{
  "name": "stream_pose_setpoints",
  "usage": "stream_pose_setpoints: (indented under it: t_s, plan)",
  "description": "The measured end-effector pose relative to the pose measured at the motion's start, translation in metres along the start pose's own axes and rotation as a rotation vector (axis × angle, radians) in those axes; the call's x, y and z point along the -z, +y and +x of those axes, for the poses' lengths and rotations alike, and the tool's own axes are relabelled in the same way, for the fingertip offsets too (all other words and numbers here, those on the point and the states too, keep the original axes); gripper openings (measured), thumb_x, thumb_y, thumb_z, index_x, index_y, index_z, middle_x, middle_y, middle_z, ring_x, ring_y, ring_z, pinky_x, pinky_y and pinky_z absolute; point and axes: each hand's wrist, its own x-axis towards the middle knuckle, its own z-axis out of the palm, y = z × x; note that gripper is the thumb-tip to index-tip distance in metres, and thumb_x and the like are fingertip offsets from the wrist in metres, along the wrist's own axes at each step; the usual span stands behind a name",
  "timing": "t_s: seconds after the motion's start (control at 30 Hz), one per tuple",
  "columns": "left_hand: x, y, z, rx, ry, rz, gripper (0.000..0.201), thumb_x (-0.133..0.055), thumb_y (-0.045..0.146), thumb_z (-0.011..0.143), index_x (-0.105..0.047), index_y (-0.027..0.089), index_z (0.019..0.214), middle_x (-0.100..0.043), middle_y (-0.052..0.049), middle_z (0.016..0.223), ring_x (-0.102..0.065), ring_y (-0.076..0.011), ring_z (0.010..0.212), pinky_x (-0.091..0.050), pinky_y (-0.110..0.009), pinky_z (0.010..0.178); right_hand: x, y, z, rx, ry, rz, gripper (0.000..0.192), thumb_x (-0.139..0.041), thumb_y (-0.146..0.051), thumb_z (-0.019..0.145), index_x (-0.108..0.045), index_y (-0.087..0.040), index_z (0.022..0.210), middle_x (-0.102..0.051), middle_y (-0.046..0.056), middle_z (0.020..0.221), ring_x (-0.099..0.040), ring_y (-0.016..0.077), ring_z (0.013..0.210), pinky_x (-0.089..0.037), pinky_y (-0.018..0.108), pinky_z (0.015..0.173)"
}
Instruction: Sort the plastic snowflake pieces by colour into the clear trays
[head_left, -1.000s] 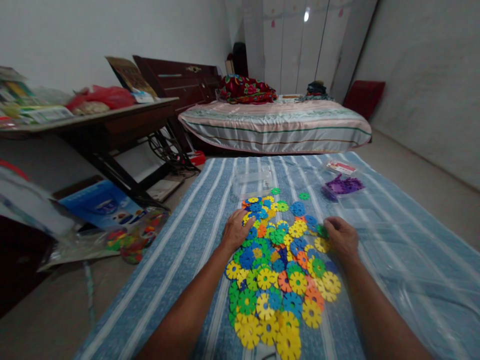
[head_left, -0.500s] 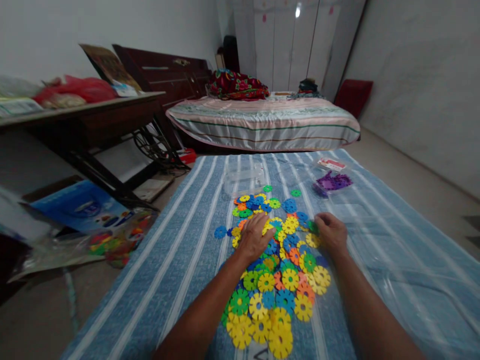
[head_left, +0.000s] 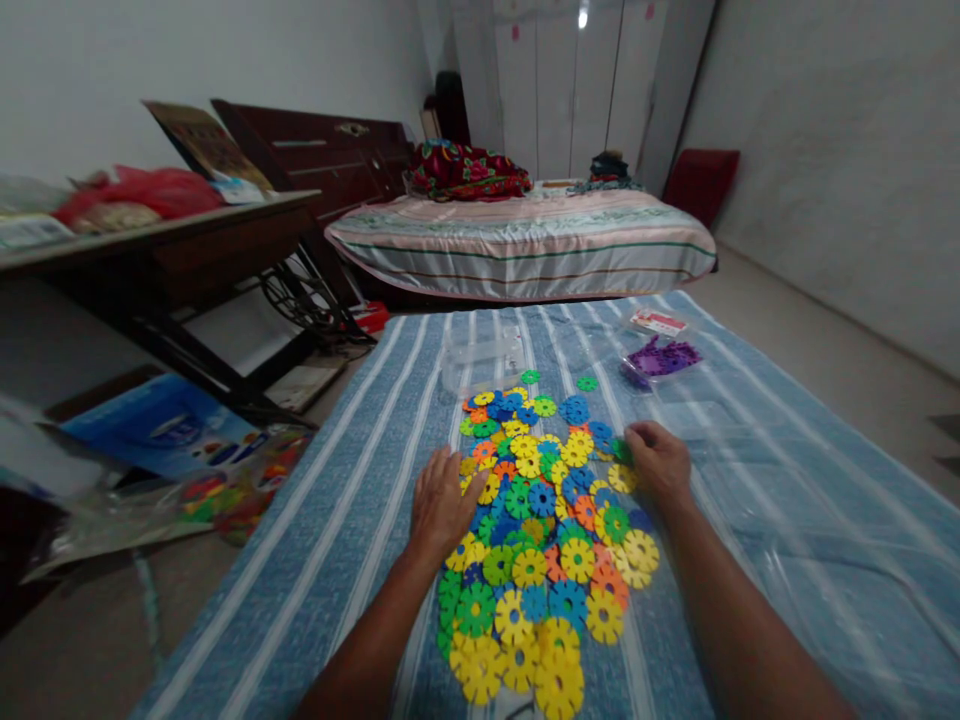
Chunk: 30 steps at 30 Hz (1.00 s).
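Coloured discs (head_left: 577, 546) lie heaped between the hands. The left hand (head_left: 441, 503), loosely open and palm down, rests at their edge, its underside hidden. The right hand (head_left: 658, 460) curls beside a green disc (head_left: 620, 448); whether it grips that, I cannot tell. Clear plastic (head_left: 757, 490) right of it blurs.

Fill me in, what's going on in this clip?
A person has both bare hands at a pile of colorful notched discs spread on a blue striped cloth. The left hand is open at the pile's left edge. The right hand is curled beside a green disc at the right edge; its grip is unclear. Beyond the pile are a clear tub and some purple pieces.
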Motion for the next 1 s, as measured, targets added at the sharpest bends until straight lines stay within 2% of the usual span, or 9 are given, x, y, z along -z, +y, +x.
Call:
stream_pose_setpoints:
  t_s: [0.1, 0.2, 0.37, 0.5, 0.6, 0.7, 0.83, 1.0]
  plan:
    - [-0.005, 0.015, -0.007, -0.071, -0.044, -0.139, 0.046, -0.053, 0.046, 0.087, -0.060, 0.017, 0.121, -0.057, -0.017, 0.136, -0.050, -0.0315, 0.130, -0.041, -0.052, 0.109, 0.001, -0.001, -0.001, 0.000, 0.007, -0.004, 0.035, -0.051, -0.049, 0.072, -0.070, -0.021, 0.079, -0.069, 0.003, 0.072, -0.062, 0.0224, 0.072, -0.042, 0.032, 0.068]
    - [-0.003, 0.030, -0.008, -0.143, -0.102, -0.236, 0.047, -0.053, 0.044, 0.089, -0.057, 0.018, 0.128, -0.055, -0.014, 0.139, -0.049, -0.0273, 0.132, -0.041, -0.047, 0.111, 0.001, -0.002, -0.001, 0.005, 0.012, -0.002, 0.035, -0.051, -0.048, 0.072, -0.071, -0.020, 0.079, -0.069, 0.004, 0.072, -0.062, 0.0223, 0.071, -0.042, 0.032, 0.067]
    - [0.000, 0.044, -0.007, -0.176, -0.154, -0.275, 0.052, -0.053, 0.045, 0.090, -0.056, 0.013, 0.131, -0.052, -0.018, 0.142, -0.045, -0.0305, 0.135, -0.038, -0.051, 0.112, 0.000, 0.000, 0.000, 0.012, 0.015, -0.003, 0.036, -0.052, -0.049, 0.072, -0.071, -0.020, 0.080, -0.069, 0.003, 0.071, -0.063, 0.0220, 0.071, -0.042, 0.032, 0.067]
    - [-0.005, 0.056, -0.007, -0.199, -0.186, -0.280, 0.053, -0.055, 0.044, 0.088, -0.055, 0.014, 0.132, -0.050, -0.018, 0.144, -0.044, -0.0318, 0.136, -0.036, -0.053, 0.113, 0.000, 0.002, 0.001, 0.038, 0.024, -0.018, 0.036, -0.050, -0.049, 0.073, -0.071, -0.020, 0.079, -0.069, 0.004, 0.071, -0.062, 0.0217, 0.070, -0.042, 0.032, 0.067]
    - [-0.002, 0.067, -0.008, -0.268, -0.224, -0.344, 0.052, -0.057, 0.041, 0.087, -0.056, 0.014, 0.131, -0.049, -0.018, 0.145, -0.043, -0.0303, 0.137, -0.037, -0.050, 0.113, 0.000, 0.002, 0.001, 0.037, 0.029, -0.011, 0.035, -0.051, -0.048, 0.073, -0.071, -0.020, 0.079, -0.068, 0.004, 0.070, -0.062, 0.0213, 0.069, -0.042, 0.031, 0.066]
    - [0.007, 0.074, -0.008, -0.294, -0.247, -0.444, 0.049, -0.058, 0.039, 0.087, -0.058, 0.014, 0.130, -0.053, -0.016, 0.142, -0.048, -0.0269, 0.133, -0.040, -0.044, 0.112, 0.001, 0.002, 0.001, 0.033, 0.027, -0.003, 0.034, -0.051, -0.047, 0.073, -0.071, -0.020, 0.079, -0.068, 0.003, 0.069, -0.061, 0.0209, 0.068, -0.042, 0.031, 0.065]
    - [0.020, 0.063, -0.001, -0.152, -0.134, -0.502, 0.038, -0.057, 0.039, 0.086, -0.067, 0.017, 0.116, -0.065, -0.011, 0.128, -0.059, -0.0244, 0.121, -0.045, -0.040, 0.108, 0.002, 0.002, 0.002, 0.034, 0.025, -0.016, 0.035, -0.052, -0.048, 0.073, -0.071, -0.020, 0.080, -0.069, 0.004, 0.071, -0.062, 0.0211, 0.070, -0.042, 0.031, 0.066]
    - [0.027, 0.025, 0.018, 0.093, -0.010, -0.442, 0.034, -0.056, 0.040, 0.080, -0.071, 0.016, 0.100, -0.073, -0.008, 0.108, -0.068, -0.0230, 0.098, -0.053, -0.036, 0.093, 0.001, 0.003, 0.002, 0.022, 0.031, -0.021, 0.035, -0.052, -0.048, 0.072, -0.071, -0.020, 0.079, -0.068, 0.003, 0.069, -0.062, 0.0210, 0.069, -0.042, 0.031, 0.066]
